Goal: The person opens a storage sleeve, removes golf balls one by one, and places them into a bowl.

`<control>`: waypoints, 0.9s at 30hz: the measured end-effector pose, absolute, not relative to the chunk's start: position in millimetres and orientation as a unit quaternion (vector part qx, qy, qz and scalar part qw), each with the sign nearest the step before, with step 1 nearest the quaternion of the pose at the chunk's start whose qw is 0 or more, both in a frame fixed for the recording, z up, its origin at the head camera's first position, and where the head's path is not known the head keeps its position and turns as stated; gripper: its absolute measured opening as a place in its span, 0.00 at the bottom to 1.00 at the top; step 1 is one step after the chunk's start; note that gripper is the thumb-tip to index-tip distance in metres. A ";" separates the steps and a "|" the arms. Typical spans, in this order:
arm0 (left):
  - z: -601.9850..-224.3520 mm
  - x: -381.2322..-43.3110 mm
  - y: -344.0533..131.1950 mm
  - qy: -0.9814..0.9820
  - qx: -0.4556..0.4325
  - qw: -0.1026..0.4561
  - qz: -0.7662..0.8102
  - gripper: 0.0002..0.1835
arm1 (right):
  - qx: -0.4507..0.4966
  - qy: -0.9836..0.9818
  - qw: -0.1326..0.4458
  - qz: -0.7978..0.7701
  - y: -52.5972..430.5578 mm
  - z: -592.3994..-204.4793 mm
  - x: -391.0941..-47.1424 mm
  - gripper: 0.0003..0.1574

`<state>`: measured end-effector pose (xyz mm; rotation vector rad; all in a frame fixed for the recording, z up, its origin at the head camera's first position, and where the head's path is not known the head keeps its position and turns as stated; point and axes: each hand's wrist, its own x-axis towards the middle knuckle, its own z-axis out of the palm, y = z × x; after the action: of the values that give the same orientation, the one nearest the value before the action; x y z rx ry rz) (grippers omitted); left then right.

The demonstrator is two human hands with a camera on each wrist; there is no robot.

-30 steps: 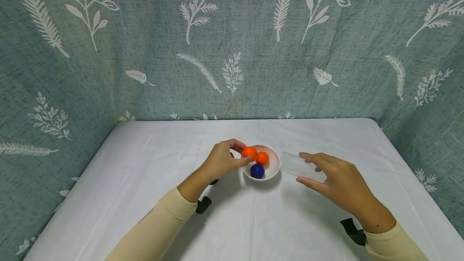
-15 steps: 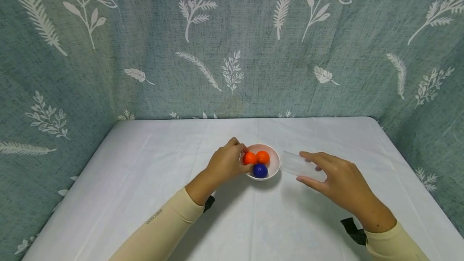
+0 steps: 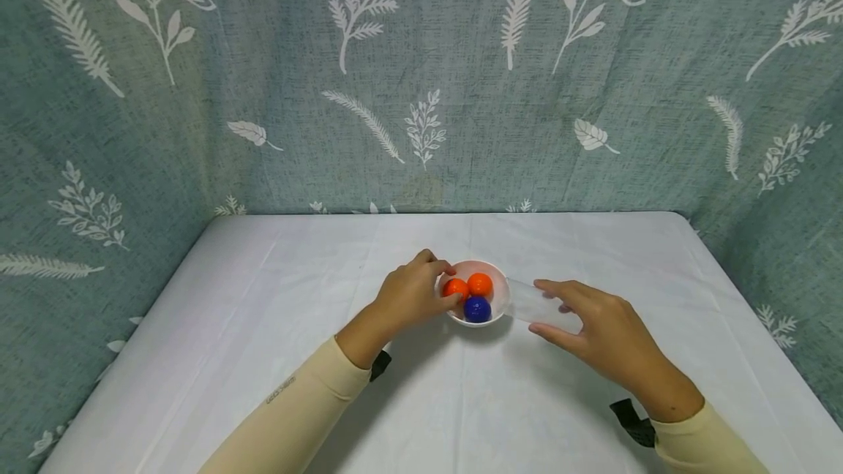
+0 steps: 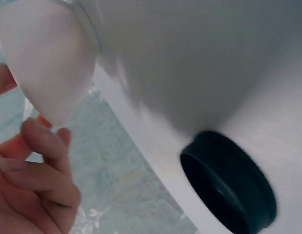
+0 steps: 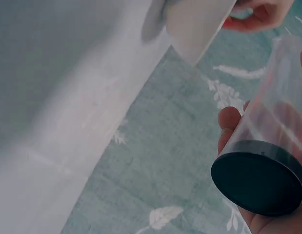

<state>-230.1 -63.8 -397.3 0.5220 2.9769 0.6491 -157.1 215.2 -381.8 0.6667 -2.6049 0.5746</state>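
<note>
A shallow white bowl (image 3: 498, 300) holds two orange balls and a dark blue ball (image 3: 477, 309). My left hand (image 3: 415, 291) reaches over its left rim, thumb and fingers around the nearer orange ball (image 3: 456, 288). The other orange ball (image 3: 480, 284) lies at its right. In the left wrist view, the bowl's outer wall (image 4: 48, 53) hides what is between the fingertips. My right hand (image 3: 602, 324) holds a clear plastic cylinder (image 3: 536, 303) sideways, its see-through end close to the bowl's right rim. The right wrist view shows its dark cap (image 5: 258, 183) at the palm end.
A dark round lid (image 4: 229, 180) is on the white-covered table (image 3: 316, 262), visible in the left wrist view near my left wrist. Green leaf-patterned cloth (image 3: 421, 79) hangs behind the table and along both sides.
My left hand has lowered the nearer orange ball into the bowl, and its fingers have come down over the left rim. My right hand and the cylinder have shifted slightly left, toward the bowl.
</note>
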 end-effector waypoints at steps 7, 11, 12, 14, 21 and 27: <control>-393.2 -217.1 -90.4 0.942 0.154 -0.047 0.295 0.15 | 0.263 -0.901 0.137 0.315 191.0 -384.0 -154.5 0.33; -389.0 -206.6 -107.9 0.930 0.136 -0.057 0.336 0.11 | 0.282 -0.871 0.082 0.395 174.2 -385.3 -152.8 0.30; -387.8 -203.8 -112.2 0.927 0.132 -0.057 0.345 0.11 | 0.284 -0.864 0.071 0.410 169.5 -385.9 -152.5 0.30; -385.7 -198.4 -120.8 0.923 0.128 -0.058 0.358 0.11 | 0.287 -0.851 0.053 0.436 159.7 -387.4 -152.0 0.29; -384.9 -183.1 -151.9 0.919 0.108 -0.076 0.371 0.10 | 0.272 -0.832 0.019 0.484 124.3 -394.9 -154.7 0.28; -387.7 -173.9 -172.6 0.919 0.085 -0.077 0.378 0.09 | 0.258 -0.813 -0.020 0.522 95.9 -400.5 -165.4 0.27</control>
<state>-173.9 -172.6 -387.7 0.2800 3.0373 1.2508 -165.4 95.9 -400.5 0.8217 -2.5866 1.6613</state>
